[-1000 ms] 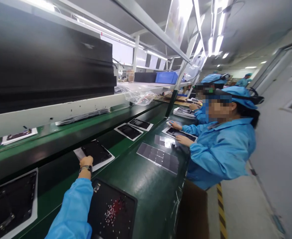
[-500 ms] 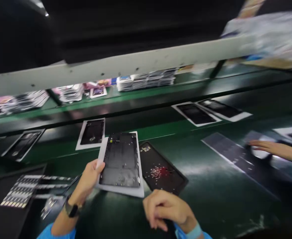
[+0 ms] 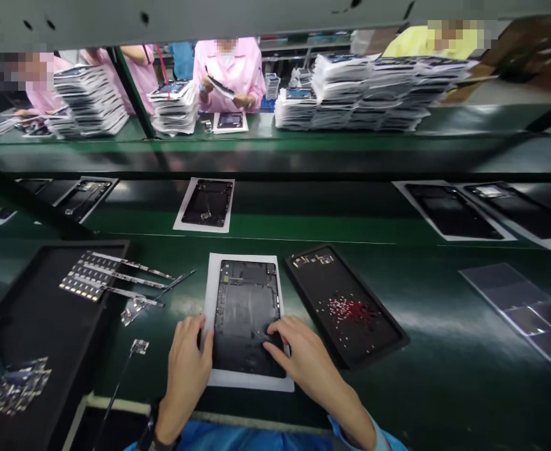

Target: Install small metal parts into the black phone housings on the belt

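A black tablet back shell lies on a white sheet on the green bench in front of me. My left hand rests on the sheet's left edge, fingers flat against the shell's side. My right hand lies on the shell's lower right corner, fingers spread and pressing down. Neither hand holds anything. To the right lies a black tray with small red and white screws. To the left, a black tray carries strips of small parts.
The belt beyond carries more shells on white sheets. A dark panel sheet lies at the right. Tweezers lie by the strips. Across the line, stacks of trays and people in pink and yellow coats stand.
My view swung from the co-workers on the right down to my bench. My left hand brought the shell on its sheet off the belt and laid it down; both hands now rest on it.
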The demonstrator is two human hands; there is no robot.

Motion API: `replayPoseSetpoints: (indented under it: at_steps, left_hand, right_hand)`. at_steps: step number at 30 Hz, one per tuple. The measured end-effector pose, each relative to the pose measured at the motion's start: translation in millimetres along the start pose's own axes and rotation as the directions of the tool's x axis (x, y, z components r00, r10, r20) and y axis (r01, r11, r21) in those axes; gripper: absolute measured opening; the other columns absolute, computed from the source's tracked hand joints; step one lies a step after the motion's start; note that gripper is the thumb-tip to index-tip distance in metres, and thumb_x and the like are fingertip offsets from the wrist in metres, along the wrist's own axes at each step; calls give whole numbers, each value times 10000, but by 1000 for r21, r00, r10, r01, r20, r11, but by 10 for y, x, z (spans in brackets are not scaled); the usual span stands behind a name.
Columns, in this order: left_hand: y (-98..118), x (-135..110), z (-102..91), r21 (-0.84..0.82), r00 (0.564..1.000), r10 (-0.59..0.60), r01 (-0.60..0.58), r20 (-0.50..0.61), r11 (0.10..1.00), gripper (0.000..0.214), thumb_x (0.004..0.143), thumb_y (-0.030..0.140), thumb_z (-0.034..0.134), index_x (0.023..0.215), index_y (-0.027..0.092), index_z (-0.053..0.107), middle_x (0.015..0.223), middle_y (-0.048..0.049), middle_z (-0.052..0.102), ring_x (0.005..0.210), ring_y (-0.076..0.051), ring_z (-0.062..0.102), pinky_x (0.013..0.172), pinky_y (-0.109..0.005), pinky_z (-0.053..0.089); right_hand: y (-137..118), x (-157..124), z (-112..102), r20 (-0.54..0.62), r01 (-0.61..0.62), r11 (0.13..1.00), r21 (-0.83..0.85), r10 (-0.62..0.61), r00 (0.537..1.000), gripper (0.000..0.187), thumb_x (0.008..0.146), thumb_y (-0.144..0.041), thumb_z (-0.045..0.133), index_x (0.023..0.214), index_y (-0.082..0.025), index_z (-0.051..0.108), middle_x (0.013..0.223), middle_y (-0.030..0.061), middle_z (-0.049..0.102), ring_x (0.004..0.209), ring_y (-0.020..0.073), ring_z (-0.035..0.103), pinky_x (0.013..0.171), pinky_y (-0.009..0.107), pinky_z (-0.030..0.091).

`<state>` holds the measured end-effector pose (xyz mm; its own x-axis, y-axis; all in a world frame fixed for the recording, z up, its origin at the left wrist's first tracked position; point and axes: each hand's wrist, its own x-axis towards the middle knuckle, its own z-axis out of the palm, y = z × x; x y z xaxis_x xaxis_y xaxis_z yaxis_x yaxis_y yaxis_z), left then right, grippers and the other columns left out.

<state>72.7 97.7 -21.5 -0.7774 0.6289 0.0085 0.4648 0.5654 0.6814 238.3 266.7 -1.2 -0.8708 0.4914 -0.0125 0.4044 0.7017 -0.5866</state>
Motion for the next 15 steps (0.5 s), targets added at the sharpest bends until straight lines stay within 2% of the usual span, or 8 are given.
replayPoseSetpoints:
  at_steps: [3, 5, 6, 8, 10, 12, 13, 15]
  left_hand:
    - [-156, -35, -285, 71, 996, 35, -29, -85, 997, 289, 890, 380, 506, 1067, 205, 653, 925, -89, 669, 867, -266, 602, 790, -379, 485]
    - [-372, -32, -623, 142, 978, 9, 21, -208, 990, 276, 889, 396, 515, 1017, 197, 658, 946, -89, 681, 876, -261, 607, 797, -367, 487]
    - [-508, -32, -836, 193, 957, -14, 73, -290, 979, 276, 886, 401, 513, 987, 191, 661, 947, -92, 685, 876, -261, 609, 807, -366, 486]
    - [-807, -59, -1313, 309, 884, -82, 246, -460, 919, 281, 876, 396, 505, 947, 177, 665, 932, -100, 689, 863, -265, 610, 827, -371, 481]
    - [-1090, -125, -1767, 385, 806, -188, 456, -562, 802, 269, 853, 364, 510, 936, 167, 674, 921, -106, 693, 847, -271, 612, 823, -374, 478]
    - [-1311, -197, -2085, 404, 773, -331, 584, -541, 704, 241, 825, 318, 536, 933, 163, 686, 914, -104, 705, 834, -269, 622, 793, -360, 483]
    - [-1391, -224, -2173, 404, 772, -388, 608, -504, 684, 224, 811, 299, 556, 927, 165, 692, 910, -98, 712, 825, -262, 629, 780, -348, 485]
    - [-1496, -249, -2212, 403, 787, -442, 606, -430, 686, 188, 787, 283, 602, 906, 176, 703, 899, -80, 720, 810, -245, 639, 773, -326, 488]
  right_hand:
    - [-14, 69, 141, -3, 83, 994, -69, -83, 997, 88, 863, -152, 574, 807, -211, 609, 715, 30, 580, 726, 220, 573, 642, 309, 442]
    - [-4, 92, 196, -17, 129, 990, -56, -130, 991, 148, 890, -184, 528, 771, -216, 609, 674, 32, 568, 693, 222, 569, 624, 313, 441]
    - [8, 101, 215, -31, 147, 989, -34, -148, 988, 176, 908, -216, 510, 766, -221, 614, 657, 31, 564, 671, 220, 566, 612, 314, 443]
    - [46, 122, 239, -57, 180, 983, 32, -178, 982, 218, 936, -294, 490, 785, -234, 634, 634, 25, 560, 627, 213, 565, 587, 310, 455]
    - [89, 143, 253, -84, 213, 971, 106, -204, 975, 237, 942, -360, 495, 809, -248, 657, 627, 19, 571, 592, 204, 574, 565, 304, 475]
    - [128, 149, 268, -112, 236, 959, 156, -220, 969, 251, 933, -406, 510, 805, -261, 671, 633, 20, 596, 568, 201, 588, 545, 305, 490]
    - [145, 144, 277, -121, 240, 956, 169, -221, 968, 256, 927, -423, 517, 802, -268, 678, 643, 24, 615, 566, 205, 599, 539, 311, 496]
    - [175, 124, 299, -132, 229, 957, 180, -207, 969, 260, 919, -446, 522, 812, -280, 692, 689, 39, 662, 604, 225, 639, 553, 329, 514]
